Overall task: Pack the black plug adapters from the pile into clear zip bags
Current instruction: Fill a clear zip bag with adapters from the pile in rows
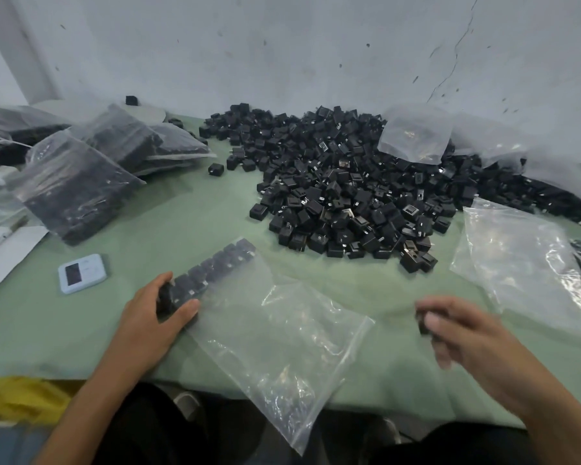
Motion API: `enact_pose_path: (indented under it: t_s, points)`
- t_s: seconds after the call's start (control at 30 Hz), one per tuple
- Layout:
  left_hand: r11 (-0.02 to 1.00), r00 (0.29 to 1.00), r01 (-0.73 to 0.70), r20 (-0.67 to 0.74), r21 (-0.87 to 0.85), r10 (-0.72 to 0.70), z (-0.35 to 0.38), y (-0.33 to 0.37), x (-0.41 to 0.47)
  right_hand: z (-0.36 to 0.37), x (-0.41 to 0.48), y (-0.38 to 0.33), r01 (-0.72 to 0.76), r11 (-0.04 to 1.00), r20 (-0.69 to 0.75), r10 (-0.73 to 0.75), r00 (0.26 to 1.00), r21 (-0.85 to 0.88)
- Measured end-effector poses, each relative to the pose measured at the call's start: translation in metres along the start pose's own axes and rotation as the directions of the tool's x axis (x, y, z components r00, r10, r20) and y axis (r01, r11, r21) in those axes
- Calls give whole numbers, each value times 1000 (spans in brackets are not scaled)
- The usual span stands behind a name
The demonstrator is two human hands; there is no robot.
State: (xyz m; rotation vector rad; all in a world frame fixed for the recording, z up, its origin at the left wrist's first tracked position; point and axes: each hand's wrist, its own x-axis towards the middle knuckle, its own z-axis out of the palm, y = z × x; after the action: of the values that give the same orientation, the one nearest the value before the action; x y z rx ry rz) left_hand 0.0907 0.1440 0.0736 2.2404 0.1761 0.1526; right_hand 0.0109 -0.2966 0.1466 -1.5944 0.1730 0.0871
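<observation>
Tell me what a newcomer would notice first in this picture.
The big pile of black plug adapters sprawls across the far middle of the green table. In front, the left hand holds the near end of a row of adapters lined up in a clear zip bag, while the right hand, blurred, pinches one adapter. Filled bags stack at far left.

Open green table (188,209) runs between the filled bags (78,193) at left and the adapter pile (342,182) at centre-right: passable. The pile blocks the rear up to the wall (282,45). A flat clear zip bag (282,330) covers front centre (low, easily crossed). Loose empty bags (524,263) occupy the right. A small pale device (82,273) sits front left.
</observation>
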Motion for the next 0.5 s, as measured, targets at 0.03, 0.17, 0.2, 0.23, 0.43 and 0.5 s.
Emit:
enact_pose_path:
  t_s: [0.03,0.17,0.2,0.23,0.43,0.5]
  points:
    - [1000,1000,-1,-2,3,1,1,0,0,5,-17,6,-52,999,52,53,997,-16]
    - [1000,1000,-8,-5,14,9,1,3,0,42,-48,25,-253,966,326,256,910,-53]
    - [1000,1000,-8,-4,16,8,0,4,0,55,-48,28,-274,960,359,275,892,-55]
    - [1000,1000,-7,-2,17,7,0,5,-1,69,-45,29,-280,960,361,268,893,-21]
    - [1000,1000,-8,-5,11,8,-1,7,-3,139,-11,35,-342,856,273,247,930,388]
    - [1000,1000,-10,-6,12,10,-1,8,-3,154,7,34,-414,742,303,291,907,527]
